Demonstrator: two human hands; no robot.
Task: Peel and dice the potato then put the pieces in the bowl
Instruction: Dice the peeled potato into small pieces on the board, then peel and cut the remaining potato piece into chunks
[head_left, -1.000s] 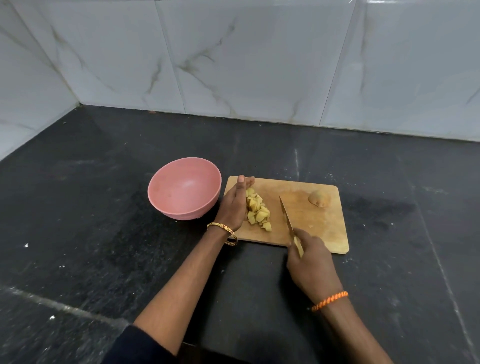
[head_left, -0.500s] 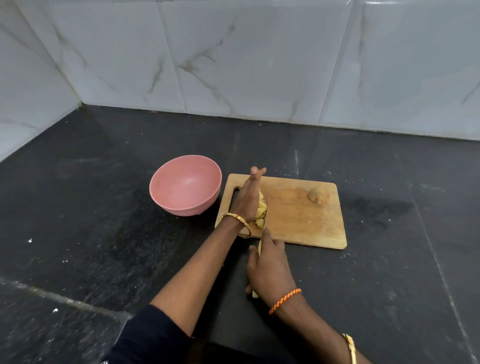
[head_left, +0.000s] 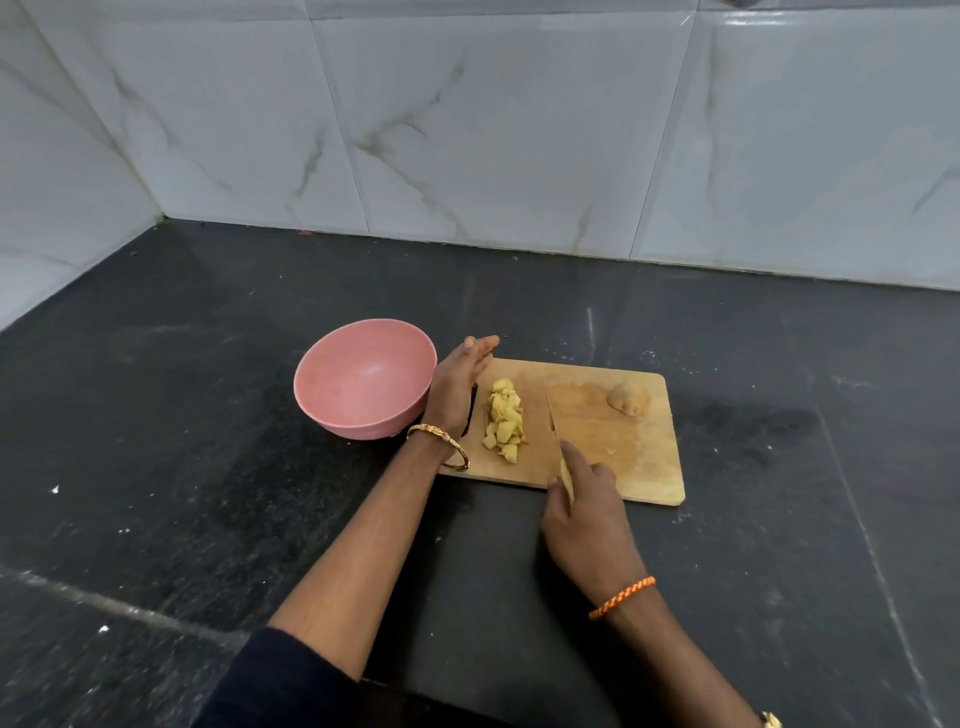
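A heap of yellow diced potato pieces (head_left: 503, 420) lies on the left part of the wooden cutting board (head_left: 634, 457). My left hand (head_left: 457, 387) stands on edge with fingers straight, at the board's left end between the pieces and the pink bowl (head_left: 363, 376). It holds nothing. My right hand (head_left: 582, 512) grips the knife (head_left: 551, 415) by its handle at the board's near edge. The blade points away from me, just right of the heap. The bowl looks empty.
A lump of potato or peel (head_left: 629, 397) rests at the board's far right corner. Everything sits on a black stone counter (head_left: 208, 467). White marble tiles (head_left: 467, 130) form the wall behind and to the left.
Half a second ago the knife pressed the pieces against my left hand. Now the blade has moved right, away from the heap, and the pieces lie in a tight row.
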